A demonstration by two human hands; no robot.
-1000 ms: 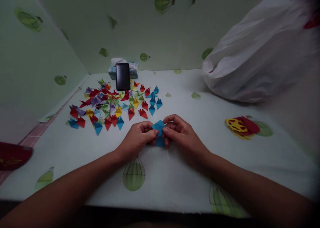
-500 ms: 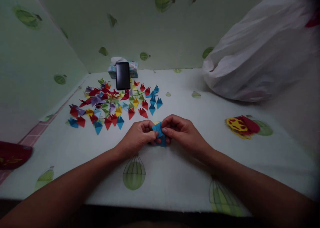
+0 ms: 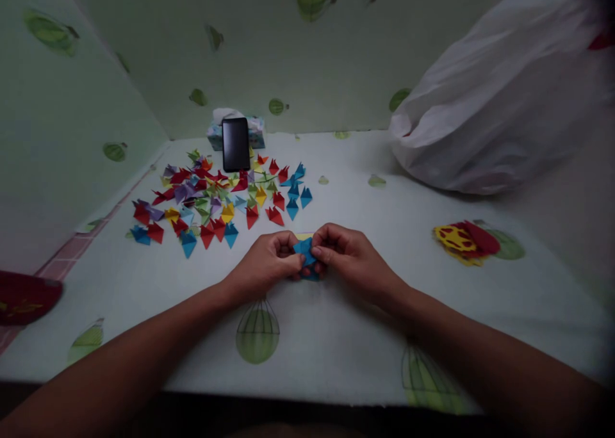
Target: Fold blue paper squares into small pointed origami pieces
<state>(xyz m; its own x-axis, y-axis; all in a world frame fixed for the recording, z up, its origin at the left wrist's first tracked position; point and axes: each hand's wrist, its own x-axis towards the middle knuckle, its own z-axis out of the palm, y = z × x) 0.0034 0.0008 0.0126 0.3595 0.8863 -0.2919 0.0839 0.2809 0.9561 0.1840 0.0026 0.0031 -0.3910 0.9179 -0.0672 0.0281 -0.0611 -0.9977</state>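
We judge the step in hand to be a fold in the blue paper (image 3: 302, 246), which sits between our two hands, just above the cloth or touching it; we cannot tell which. To do this well, we would let one hand anchor the sheet while the other guides the edge, match corners before pressing, and run a thumb along the crease from its middle outward. With a sheet this small, a light grip matters: too hard a squeeze could set a crease in the wrong place.

Our left hand (image 3: 269, 255) is curled nearly closed, its thumb on top of the paper's near left part and pinching it against the fingers beneath. Our right hand (image 3: 343, 252) pinches the paper's right edge between thumb and forefinger, its other fingers bent. The fingertips of both hands come close together, and they hide much of the fold. A yellow strip (image 3: 303, 237) shows at the paper's far edge; whether it is the underside or another sheet, we cannot tell.

Beyond the left hand lie many folded pieces (image 3: 228, 214), with a phone (image 3: 235, 145) behind them. Well to the right of the right hand are yellow cutouts (image 3: 455, 238).
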